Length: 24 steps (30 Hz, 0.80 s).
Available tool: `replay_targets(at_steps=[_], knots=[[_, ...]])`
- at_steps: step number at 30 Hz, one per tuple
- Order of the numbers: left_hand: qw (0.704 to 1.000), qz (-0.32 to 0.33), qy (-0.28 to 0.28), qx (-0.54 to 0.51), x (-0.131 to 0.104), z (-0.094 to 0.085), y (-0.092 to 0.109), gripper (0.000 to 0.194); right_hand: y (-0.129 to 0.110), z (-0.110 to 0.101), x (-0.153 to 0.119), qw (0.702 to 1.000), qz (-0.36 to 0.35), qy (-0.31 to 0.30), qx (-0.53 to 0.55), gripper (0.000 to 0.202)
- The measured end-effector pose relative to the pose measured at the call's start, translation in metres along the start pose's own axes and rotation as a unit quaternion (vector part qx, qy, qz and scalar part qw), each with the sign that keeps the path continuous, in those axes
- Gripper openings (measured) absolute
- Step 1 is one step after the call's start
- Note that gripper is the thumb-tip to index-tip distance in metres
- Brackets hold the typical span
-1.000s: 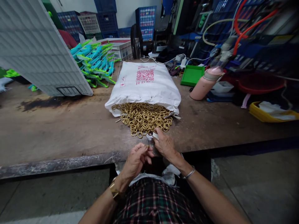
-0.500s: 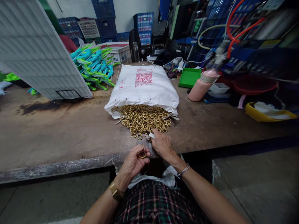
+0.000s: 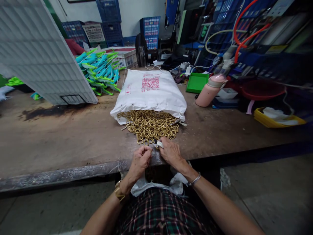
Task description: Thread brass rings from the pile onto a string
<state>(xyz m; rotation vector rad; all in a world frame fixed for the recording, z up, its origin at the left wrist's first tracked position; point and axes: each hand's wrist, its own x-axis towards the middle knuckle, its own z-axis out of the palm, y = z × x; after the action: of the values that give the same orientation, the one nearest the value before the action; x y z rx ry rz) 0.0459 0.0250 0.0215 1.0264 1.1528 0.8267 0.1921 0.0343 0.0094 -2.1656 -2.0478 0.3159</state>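
A heap of brass-coloured metal rings (image 3: 153, 125) spills from the mouth of a white woven sack (image 3: 150, 94) onto the table. My right hand (image 3: 170, 151) is closed at the heap's near edge around a small white object with a dark tip (image 3: 159, 144); its exact kind is unclear. A ring lies close to that tip. My left hand (image 3: 140, 160) is closed just left of it, over the table's front edge, fingertips pinched together. Whatever those fingers hold is hidden. Faint ring shapes show in the dark gap below, between my wrists.
A grey ribbed panel (image 3: 49, 52) leans at the left, beside a pile of teal and green plastic pieces (image 3: 102, 70). To the right stand a green tray (image 3: 197, 82), a pink bottle (image 3: 210, 91) and a yellow tray (image 3: 276, 121). Orange hoses (image 3: 237, 29) hang above.
My left hand has turned over and moved up toward my right hand, fingers closing. The ring seen in its palm is no longer visible there. My right hand has barely moved.
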Motion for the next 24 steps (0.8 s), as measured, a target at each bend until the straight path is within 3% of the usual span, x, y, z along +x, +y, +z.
replay_targets(at_steps=[8,17,20,24], knots=[[0.993,0.065,-0.008,0.101,0.001,0.000,-0.015,0.016,-0.002,-0.002,-0.002,1.000,0.009,-0.010,-0.011,0.022],[0.950,0.204,-0.008,0.235,0.009,0.006,-0.024,0.020,0.002,-0.004,-0.001,0.999,0.021,-0.022,-0.016,0.021],[0.950,0.230,-0.011,0.209,0.012,0.007,-0.025,0.027,0.004,-0.005,0.000,0.998,0.028,-0.022,0.043,0.017],[0.961,0.231,-0.036,0.150,0.014,0.010,-0.021,0.028,0.008,-0.005,0.003,0.978,0.034,-0.027,0.203,0.013]])
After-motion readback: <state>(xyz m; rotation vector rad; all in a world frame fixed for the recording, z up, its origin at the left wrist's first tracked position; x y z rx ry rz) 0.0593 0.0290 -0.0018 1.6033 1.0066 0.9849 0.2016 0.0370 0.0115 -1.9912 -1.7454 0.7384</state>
